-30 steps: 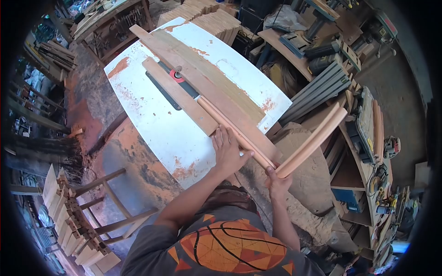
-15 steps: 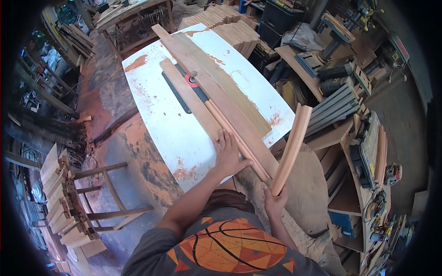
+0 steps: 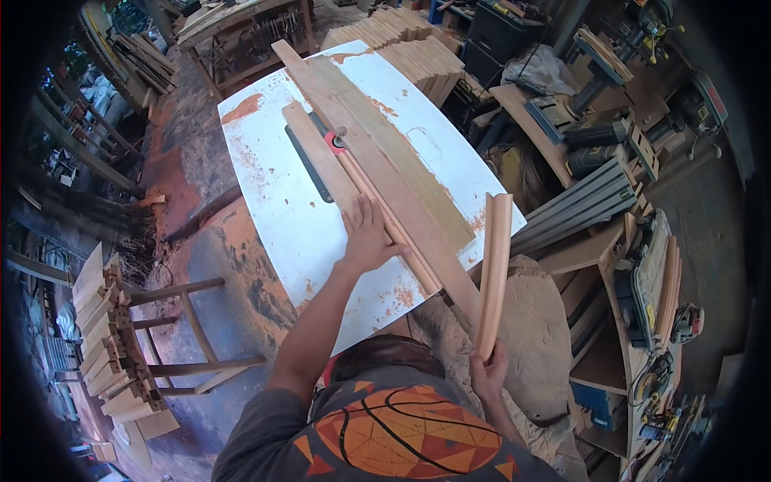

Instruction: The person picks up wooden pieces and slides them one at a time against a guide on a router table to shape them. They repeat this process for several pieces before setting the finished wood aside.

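Observation:
My left hand (image 3: 371,237) lies flat, its fingers on a narrow guide board (image 3: 320,165) and its thumb on a slim wooden moulding (image 3: 393,229). That moulding lies in the gap between the guide board and a long wooden fence board (image 3: 377,165), its far end at a red ring (image 3: 335,143) set in the white tabletop (image 3: 285,241). My right hand (image 3: 488,371) is closed around the lower end of a second wooden moulding (image 3: 494,273), held up beside the near edge of the table. A black strip (image 3: 309,165) lies left of the guide board.
Stacked wood pieces (image 3: 422,60) stand beyond the table. A tree stump (image 3: 534,337) is on my right, near a shelf unit (image 3: 598,273) with tools. A wooden frame (image 3: 189,329) with stacked pieces stands left. Sawdust (image 3: 242,111) lies on the tabletop.
The moulding between the boards has slid forward to the red ring, my left hand moving forward with it. My right hand has moved slightly back, and its moulding stands more upright.

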`<state>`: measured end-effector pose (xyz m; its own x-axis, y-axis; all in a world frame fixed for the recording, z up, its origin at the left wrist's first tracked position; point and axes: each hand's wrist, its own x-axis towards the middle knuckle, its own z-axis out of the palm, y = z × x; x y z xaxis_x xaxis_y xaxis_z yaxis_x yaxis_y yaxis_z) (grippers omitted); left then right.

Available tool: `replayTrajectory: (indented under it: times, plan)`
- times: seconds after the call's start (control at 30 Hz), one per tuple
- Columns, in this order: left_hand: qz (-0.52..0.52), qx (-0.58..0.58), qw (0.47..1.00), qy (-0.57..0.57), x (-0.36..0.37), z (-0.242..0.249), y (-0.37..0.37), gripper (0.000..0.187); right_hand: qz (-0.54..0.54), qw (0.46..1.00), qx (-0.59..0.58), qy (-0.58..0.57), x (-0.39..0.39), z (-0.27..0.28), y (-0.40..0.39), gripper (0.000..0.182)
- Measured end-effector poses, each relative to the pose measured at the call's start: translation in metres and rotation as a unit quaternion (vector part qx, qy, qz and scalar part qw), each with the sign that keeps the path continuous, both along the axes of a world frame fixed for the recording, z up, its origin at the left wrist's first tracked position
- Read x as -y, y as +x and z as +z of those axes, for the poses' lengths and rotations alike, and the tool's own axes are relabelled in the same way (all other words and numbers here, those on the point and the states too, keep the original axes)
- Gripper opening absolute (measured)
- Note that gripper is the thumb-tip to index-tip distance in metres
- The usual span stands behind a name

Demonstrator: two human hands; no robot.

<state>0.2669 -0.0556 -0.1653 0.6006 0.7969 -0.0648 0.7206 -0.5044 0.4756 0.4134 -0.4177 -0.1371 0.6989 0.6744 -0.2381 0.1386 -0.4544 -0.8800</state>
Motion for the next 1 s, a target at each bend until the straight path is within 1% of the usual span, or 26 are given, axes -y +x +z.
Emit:
replayTrajectory:
  times: [0.03, 0.1, 0.13, 0.2, 0.3, 0.43, 0.5, 0.53, 0.6, 0.63, 0.67, 0.73, 0.77, 0.9, 1.0]
  plan:
    - [0.000, 0.000, 1.000, 0.000, -0.007, 0.002, 0.001, 0.136, 0.000, 1.000, 0.000, 0.000, 0.000, 0.001, 0.000, 0.030]
    - [0.005, -0.002, 1.000, 0.009, -0.019, 0.006, 0.002, 0.134, 0.037, 0.998, 0.017, 0.047, -0.002, 0.012, -0.001, 0.030]
    - [0.004, -0.001, 1.000, 0.008, -0.024, 0.006, 0.002, 0.134, 0.037, 0.998, 0.018, 0.047, -0.003, 0.017, 0.000, 0.030]
    - [0.008, 0.028, 1.000, -0.011, -0.030, 0.005, 0.006, 0.135, 0.072, 0.997, 0.019, 0.000, -0.001, 0.028, 0.006, 0.031]
    - [0.018, 0.075, 0.997, -0.020, -0.032, 0.004, 0.005, 0.139, 0.084, 0.996, 0.031, -0.011, 0.006, 0.028, 0.012, 0.035]
    - [-0.007, 0.062, 0.998, -0.016, -0.034, 0.010, 0.001, 0.145, 0.097, 0.994, 0.035, -0.040, 0.017, 0.026, 0.021, 0.038]
    - [-0.019, 0.004, 1.000, -0.008, -0.030, 0.018, 0.001, 0.149, 0.132, 0.984, 0.074, -0.093, 0.029, 0.026, 0.027, 0.041]
    - [-0.026, 0.000, 1.000, -0.017, -0.028, 0.015, 0.000, 0.149, 0.126, 0.984, 0.067, -0.102, 0.039, 0.029, 0.028, 0.041]
    - [-0.016, 0.036, 0.999, 0.004, -0.031, 0.007, 0.000, 0.151, 0.169, 0.974, 0.148, -0.024, 0.053, 0.042, 0.035, 0.043]
    - [-0.012, 0.054, 0.998, 0.029, -0.030, 0.000, 0.000, 0.152, 0.205, 0.952, 0.218, -0.059, 0.060, 0.066, 0.035, 0.051]
    - [-0.021, 0.054, 0.998, 0.021, -0.031, -0.003, 0.001, 0.152, 0.198, 0.954, 0.215, -0.068, 0.068, 0.084, 0.039, 0.051]
    - [0.024, 0.022, 0.999, 0.034, -0.027, -0.007, 0.000, 0.153, 0.270, 0.930, 0.221, -0.114, 0.087, 0.113, 0.045, 0.054]
    - [0.029, 0.046, 0.997, 0.049, -0.022, -0.010, -0.002, 0.148, 0.257, 0.934, 0.203, -0.142, 0.093, 0.125, 0.043, 0.055]
    - [0.032, 0.059, 0.997, 0.038, -0.014, -0.011, -0.004, 0.144, 0.263, 0.926, 0.228, -0.146, 0.095, 0.146, 0.042, 0.052]
    - [0.035, 0.088, 0.994, 0.059, -0.017, -0.018, -0.005, 0.140, 0.275, 0.912, 0.264, -0.153, 0.095, 0.146, 0.045, 0.055]
